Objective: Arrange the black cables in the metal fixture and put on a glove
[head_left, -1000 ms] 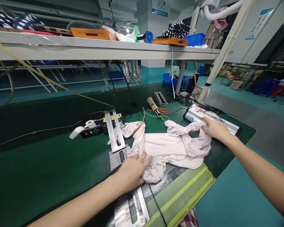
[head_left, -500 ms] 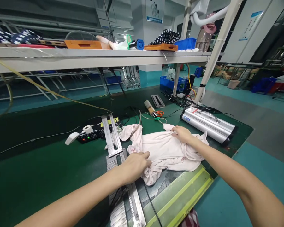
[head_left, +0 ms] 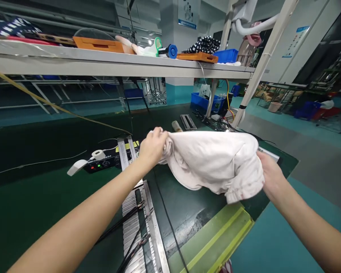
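Observation:
A pale pink cloth garment (head_left: 207, 157) hangs stretched between my two hands above the green bench. My left hand (head_left: 155, 146) is closed on its bunched left end. At the right end, my right hand (head_left: 269, 170) grips the garment, with the fingers mostly hidden behind the fabric. Below and left of the garment lies a slotted metal fixture (head_left: 135, 220) with black cables (head_left: 130, 246) across it. A yellow-green translucent tray (head_left: 216, 240) sits at the bench's front edge, under the garment's lower right corner.
A black control box (head_left: 102, 163) with lit buttons stands left of the fixture. Behind the garment lie a small slotted metal piece (head_left: 188, 122) and a blue bin (head_left: 206, 101). A white shelf (head_left: 116, 64) crosses above the bench, and a slanted post (head_left: 263, 68) rises at right.
The garment has come up off the bench and is now held in the air. My left hand has moved up and forward with its left end; my right hand has shifted right.

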Action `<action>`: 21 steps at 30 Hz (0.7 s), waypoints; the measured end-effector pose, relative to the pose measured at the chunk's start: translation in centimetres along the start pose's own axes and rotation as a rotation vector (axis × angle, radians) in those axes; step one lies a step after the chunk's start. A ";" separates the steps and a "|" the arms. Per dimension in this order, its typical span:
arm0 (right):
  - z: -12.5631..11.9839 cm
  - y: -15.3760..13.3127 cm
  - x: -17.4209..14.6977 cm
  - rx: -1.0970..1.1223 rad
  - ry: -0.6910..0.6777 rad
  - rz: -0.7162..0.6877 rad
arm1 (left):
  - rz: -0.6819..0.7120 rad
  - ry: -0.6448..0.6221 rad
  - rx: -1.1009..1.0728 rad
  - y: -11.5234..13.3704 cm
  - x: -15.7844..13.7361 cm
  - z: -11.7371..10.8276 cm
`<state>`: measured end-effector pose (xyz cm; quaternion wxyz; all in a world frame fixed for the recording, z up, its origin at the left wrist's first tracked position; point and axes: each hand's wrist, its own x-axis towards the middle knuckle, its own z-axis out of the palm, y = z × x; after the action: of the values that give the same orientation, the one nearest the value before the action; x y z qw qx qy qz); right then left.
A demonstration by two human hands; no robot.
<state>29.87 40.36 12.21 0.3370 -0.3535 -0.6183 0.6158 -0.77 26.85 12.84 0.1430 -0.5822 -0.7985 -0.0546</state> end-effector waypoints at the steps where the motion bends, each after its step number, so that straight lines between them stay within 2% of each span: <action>1: 0.3 0.6 -1.6 0.069 0.004 0.059 | -0.028 0.020 -0.027 0.0 1.2 0.0; 3: 0.3 2.5 -4.2 0.056 0.014 0.219 | -0.018 -0.005 -0.082 0.2 2.5 0.3; 5: -0.6 4.8 -5.7 -0.120 0.021 0.324 | 0.034 -0.071 -0.127 0.8 1.9 0.9; 7: -2.2 6.5 -5.6 -0.355 0.123 0.173 | 0.084 -0.147 -0.171 2.0 -0.5 1.5; 9: -3.4 7.6 -4.2 -0.529 0.094 0.019 | 0.156 -0.253 -0.243 3.8 -4.3 2.0; 10: -3.5 8.1 -3.2 -0.561 0.060 0.012 | 0.221 -0.330 -0.293 5.0 -6.3 2.3; 12: -2.4 9.0 -0.8 -0.592 -0.017 0.055 | 0.321 -0.437 -0.399 7.7 -10.0 2.9; 14: 0.2 10.0 1.2 -0.614 -0.076 0.068 | 0.364 -0.439 -0.488 10.2 -12.5 3.9; 16: 3.3 10.5 2.6 -0.613 -0.089 0.039 | 0.363 -0.403 -0.558 11.7 -13.5 4.9; 18: 5.6 10.3 3.3 -0.561 -0.128 0.019 | 0.346 -0.352 -0.642 11.3 -13.4 5.5; 21: 7.0 7.9 3.3 -0.400 -0.169 0.031 | 0.279 -0.227 -0.819 7.2 -12.3 4.3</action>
<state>22.39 39.44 4.20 0.1977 -0.3698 -0.7487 0.5134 8.82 19.00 4.60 -0.1817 -0.6953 -0.6354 -0.2825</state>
